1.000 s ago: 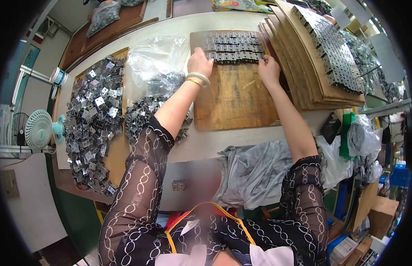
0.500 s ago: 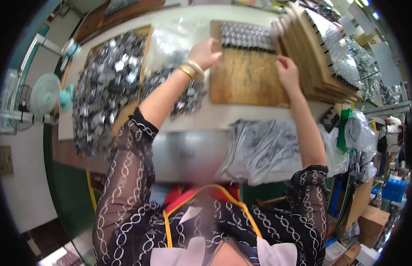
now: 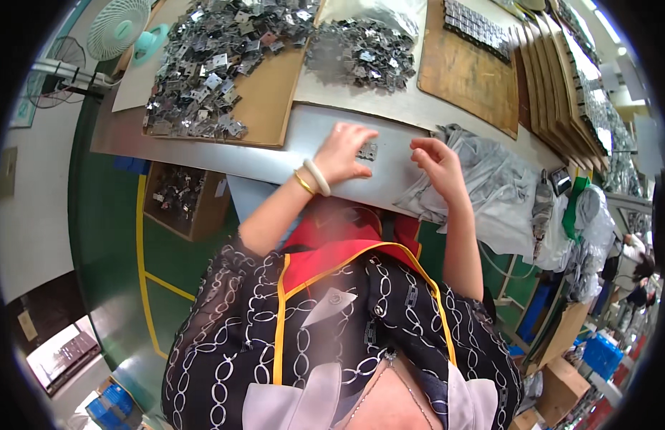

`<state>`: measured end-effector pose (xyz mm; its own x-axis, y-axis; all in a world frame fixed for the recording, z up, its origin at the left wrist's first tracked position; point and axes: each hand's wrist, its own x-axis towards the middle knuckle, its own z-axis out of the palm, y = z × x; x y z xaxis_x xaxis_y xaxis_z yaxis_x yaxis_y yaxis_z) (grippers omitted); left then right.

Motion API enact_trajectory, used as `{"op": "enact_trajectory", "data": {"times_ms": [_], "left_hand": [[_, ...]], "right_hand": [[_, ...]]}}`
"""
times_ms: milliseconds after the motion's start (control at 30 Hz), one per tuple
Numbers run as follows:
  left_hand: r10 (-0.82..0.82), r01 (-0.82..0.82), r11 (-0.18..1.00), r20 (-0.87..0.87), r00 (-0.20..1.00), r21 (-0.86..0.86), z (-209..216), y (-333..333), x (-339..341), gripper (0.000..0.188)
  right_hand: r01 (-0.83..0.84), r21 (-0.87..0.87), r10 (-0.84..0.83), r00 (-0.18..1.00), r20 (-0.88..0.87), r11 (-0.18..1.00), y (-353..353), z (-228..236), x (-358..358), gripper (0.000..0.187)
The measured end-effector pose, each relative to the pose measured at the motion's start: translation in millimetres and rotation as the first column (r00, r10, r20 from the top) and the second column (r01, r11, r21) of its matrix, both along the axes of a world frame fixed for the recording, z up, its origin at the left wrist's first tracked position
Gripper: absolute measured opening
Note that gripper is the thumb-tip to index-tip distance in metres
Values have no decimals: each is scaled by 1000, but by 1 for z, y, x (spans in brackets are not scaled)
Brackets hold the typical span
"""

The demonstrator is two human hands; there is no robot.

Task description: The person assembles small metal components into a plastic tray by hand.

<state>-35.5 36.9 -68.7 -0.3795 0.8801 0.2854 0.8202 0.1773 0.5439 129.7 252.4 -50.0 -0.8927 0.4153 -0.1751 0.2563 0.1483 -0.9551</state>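
My left hand [image 3: 339, 154] is over the shiny metal table front [image 3: 397, 136], thumb and fingers apart around a small patch of silvery metal pieces with holes [image 3: 369, 151]. The fingers partly cover that patch, so whether they touch it is unclear. To its right, my right hand [image 3: 440, 170] hovers with fingers bent and thumb apart, nothing visible in it. Beyond them lies a heap of loose metal pieces [image 3: 368, 56]. A wooden board [image 3: 465, 79] farther right carries neat rows of small metal parts [image 3: 477, 29] along its far edge.
A larger heap of metal pieces [image 3: 225, 61] covers a tan board [image 3: 275, 104] at left. Grey cloth [image 3: 493, 172] is bunched on the right, before a stack of boards [image 3: 551, 72]. An open carton [image 3: 203, 208] stands below the table; a fan [image 3: 121, 29] is far left.
Both hands have come back from the wooden board to the metal table front. The view has tilted down and shifted left, and my left hand has spread its fingers.
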Motion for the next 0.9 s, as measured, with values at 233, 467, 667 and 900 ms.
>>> {"op": "enact_trajectory", "data": {"times_ms": [233,467,667,900], "left_hand": [[30,-49,992,165,986,112,-30,14,26,34],[101,-130,978,174,980,165,-10,-1,27,45],[182,-223,960,221,958,172,0,-30,9,32],[128,-295,915,495,860,275,38,-14,2,32]], "right_hand": [[107,487,-92,994,-55,867,2,14,-71,32],[215,804,-186,974,-132,554,44,-43,-154,31],[412,750,-118,903,-414,518,44,-33,-131,17],[196,-53,-200,887,-416,979,13,-8,-105,20]]}}
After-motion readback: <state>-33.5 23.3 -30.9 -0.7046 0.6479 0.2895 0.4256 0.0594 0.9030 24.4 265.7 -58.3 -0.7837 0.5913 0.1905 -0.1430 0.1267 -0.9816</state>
